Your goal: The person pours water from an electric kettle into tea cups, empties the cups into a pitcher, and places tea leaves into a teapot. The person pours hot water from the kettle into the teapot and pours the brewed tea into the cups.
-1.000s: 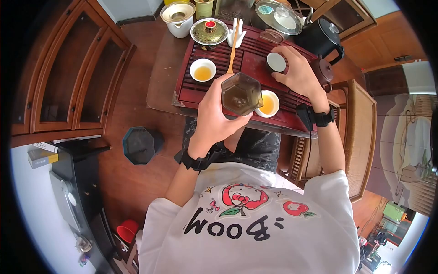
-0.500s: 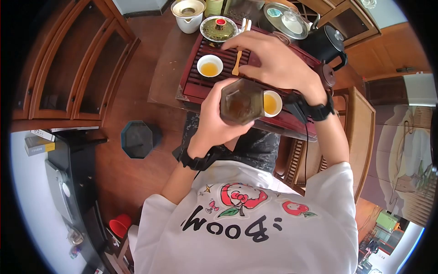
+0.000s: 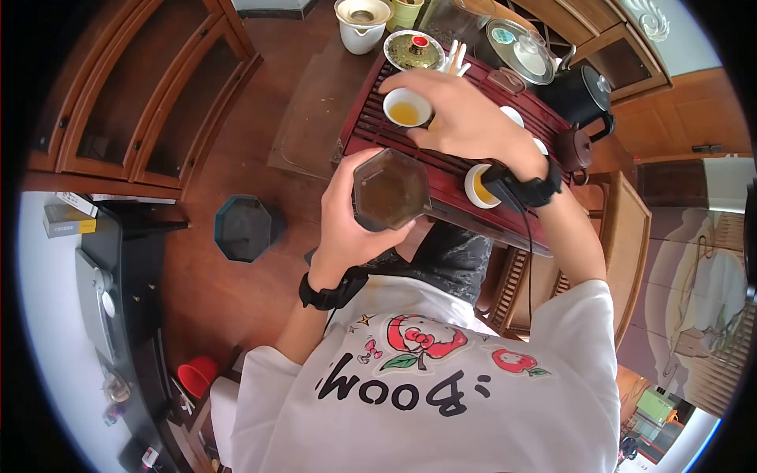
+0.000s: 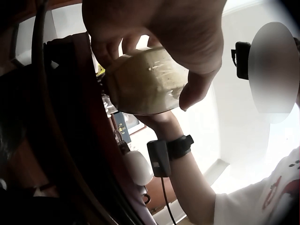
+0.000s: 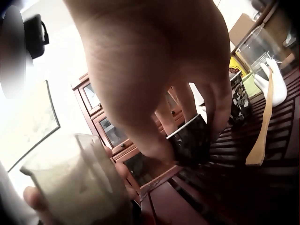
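My left hand (image 3: 339, 225) grips a smoky hexagonal glass pitcher (image 3: 392, 189) in front of the tea tray (image 3: 355, 130). In the left wrist view, fingers and thumb wrap round the pitcher's sides. My right hand (image 3: 477, 118) reaches across the tray and holds a teacup (image 3: 405, 112), white inside with amber tea, between thumb and fingers. From the right wrist, that teacup's outside (image 5: 191, 143) looks dark, low over the slats. A second teacup (image 3: 479, 188) of tea stands near the front edge, partly behind my right wrist.
White rims (image 3: 512, 117) show behind my right forearm. Along the back stand a lidded patterned bowl (image 3: 414, 51), a white hand-shaped holder (image 3: 456, 59) with a wooden tea pick (image 5: 265, 122), and a white strainer pot (image 3: 361, 35). A brown teapot (image 3: 574, 148) and black kettle (image 3: 579, 93) are at right.
My right hand let go of an empty cup at the tray's right, crossed left and took hold of the tea-filled teacup. The pitcher stays in my left hand, slightly lower left.
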Demonstrator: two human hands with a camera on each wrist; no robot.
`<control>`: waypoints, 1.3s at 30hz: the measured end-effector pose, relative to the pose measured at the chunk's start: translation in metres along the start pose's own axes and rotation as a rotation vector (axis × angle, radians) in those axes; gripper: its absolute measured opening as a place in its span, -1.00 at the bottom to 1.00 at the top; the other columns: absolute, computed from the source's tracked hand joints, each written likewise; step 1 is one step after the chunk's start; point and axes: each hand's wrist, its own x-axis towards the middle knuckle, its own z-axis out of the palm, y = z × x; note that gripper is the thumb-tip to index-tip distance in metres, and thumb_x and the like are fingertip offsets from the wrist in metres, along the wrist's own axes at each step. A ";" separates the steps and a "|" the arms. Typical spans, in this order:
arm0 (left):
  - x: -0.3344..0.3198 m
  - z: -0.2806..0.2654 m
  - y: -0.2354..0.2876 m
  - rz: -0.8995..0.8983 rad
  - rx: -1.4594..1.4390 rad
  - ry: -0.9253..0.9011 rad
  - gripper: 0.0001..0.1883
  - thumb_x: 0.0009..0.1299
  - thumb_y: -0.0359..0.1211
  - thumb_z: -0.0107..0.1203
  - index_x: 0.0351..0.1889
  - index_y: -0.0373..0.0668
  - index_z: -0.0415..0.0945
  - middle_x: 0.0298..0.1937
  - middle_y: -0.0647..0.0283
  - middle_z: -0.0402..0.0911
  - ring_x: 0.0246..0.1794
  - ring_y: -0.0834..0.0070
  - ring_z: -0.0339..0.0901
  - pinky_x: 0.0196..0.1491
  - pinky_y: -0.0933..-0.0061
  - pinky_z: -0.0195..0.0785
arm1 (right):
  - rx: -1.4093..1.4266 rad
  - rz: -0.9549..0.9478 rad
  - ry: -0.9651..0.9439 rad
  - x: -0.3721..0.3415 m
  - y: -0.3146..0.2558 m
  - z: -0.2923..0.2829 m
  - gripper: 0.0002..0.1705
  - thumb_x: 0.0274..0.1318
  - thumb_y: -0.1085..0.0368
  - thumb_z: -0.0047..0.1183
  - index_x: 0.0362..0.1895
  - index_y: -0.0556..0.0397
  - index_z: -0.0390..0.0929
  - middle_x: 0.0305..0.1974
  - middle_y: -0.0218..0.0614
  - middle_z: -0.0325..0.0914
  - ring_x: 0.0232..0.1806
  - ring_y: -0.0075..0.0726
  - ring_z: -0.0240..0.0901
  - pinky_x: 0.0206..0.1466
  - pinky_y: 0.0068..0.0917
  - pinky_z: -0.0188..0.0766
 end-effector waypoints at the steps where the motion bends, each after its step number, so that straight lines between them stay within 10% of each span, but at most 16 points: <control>1: 0.003 0.000 -0.001 -0.001 -0.003 0.003 -0.05 0.04 -0.42 0.55 0.43 -0.28 0.29 0.25 0.07 0.58 0.26 0.33 0.57 0.35 0.26 0.43 | 0.053 0.060 0.047 -0.004 -0.009 -0.009 -0.26 -0.07 0.50 0.30 0.32 0.03 0.51 0.20 -0.12 0.58 0.21 0.04 0.58 0.27 -0.18 0.54; 27: 0.033 0.028 0.006 0.073 0.080 0.088 -0.17 0.00 -0.39 0.56 0.31 -0.23 0.47 0.13 0.05 0.60 0.11 0.10 0.62 0.18 0.12 0.51 | -0.207 -0.062 0.038 -0.049 -0.074 -0.024 -0.41 -0.20 0.48 0.27 0.07 0.17 0.51 -0.14 -0.07 0.59 0.00 0.16 0.48 0.09 -0.07 0.52; 39: 0.031 0.022 0.000 0.028 0.077 0.086 -0.17 0.06 -0.43 0.54 0.35 -0.26 0.42 0.19 0.06 0.61 0.18 0.23 0.63 0.26 0.21 0.50 | -0.122 0.145 0.276 -0.072 0.019 -0.030 -0.34 -0.08 0.47 0.39 0.21 0.14 0.54 0.06 -0.02 0.63 0.11 0.20 0.60 0.20 -0.10 0.55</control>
